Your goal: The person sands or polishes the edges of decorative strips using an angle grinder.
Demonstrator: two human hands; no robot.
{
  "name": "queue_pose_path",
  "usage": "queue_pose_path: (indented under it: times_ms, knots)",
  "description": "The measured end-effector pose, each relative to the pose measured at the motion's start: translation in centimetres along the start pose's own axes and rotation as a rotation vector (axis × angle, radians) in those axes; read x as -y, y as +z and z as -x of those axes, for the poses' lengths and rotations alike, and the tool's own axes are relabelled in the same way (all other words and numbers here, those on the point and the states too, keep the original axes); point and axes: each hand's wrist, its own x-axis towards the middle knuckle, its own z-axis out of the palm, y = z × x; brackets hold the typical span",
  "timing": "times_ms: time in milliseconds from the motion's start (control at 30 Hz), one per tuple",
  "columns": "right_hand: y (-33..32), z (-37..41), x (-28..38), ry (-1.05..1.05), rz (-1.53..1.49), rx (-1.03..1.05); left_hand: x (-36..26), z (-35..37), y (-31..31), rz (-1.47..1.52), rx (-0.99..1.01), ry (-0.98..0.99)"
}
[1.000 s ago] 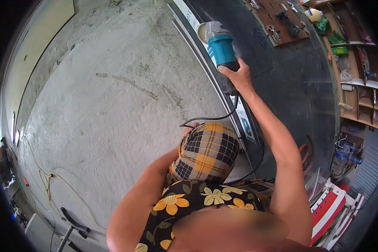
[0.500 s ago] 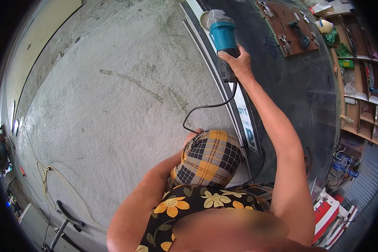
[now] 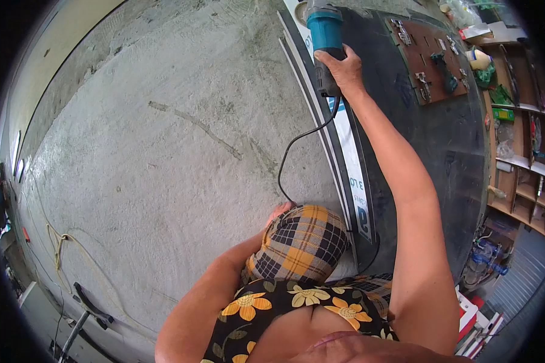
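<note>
**Right hand (image 3: 344,69) clamped on angle grinder (image 3: 324,30); left hand (image 3: 280,210) mostly hidden.**

Right hand: the arm is extended forward and the fingers are wrapped fully round the grinder's black rear handle. The teal motor body projects beyond the knuckles, and the head is cut off by the top edge of the view. The tool sits over a long printed strip (image 3: 352,169) that runs from under the hand back toward the body. Left hand: only fingertips show above the plaid-covered knee (image 3: 300,242), so its grip cannot be determined. The power cord (image 3: 297,142) drops from the handle to just beside those fingertips. Right of the right arm lie a dark sheet (image 3: 442,145), a pegboard (image 3: 427,57) and shelves (image 3: 521,127). Left of both hands is the concrete floor (image 3: 163,151).
</note>
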Motion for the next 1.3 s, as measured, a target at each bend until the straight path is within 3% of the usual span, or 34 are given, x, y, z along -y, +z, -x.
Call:
queue_pose_path:
  times_ms: [600, 1300]
  knots:
    - [3.7, -8.5, 0.4, -0.016, 0.055, -0.049, 0.0, -0.2, -0.2, 0.028, 0.037, 0.009]
    - [0.1, 1.1, -0.2, 0.044, -0.131, 0.062, 0.5, 0.2, 0.0, -0.027, 0.027, 0.014]
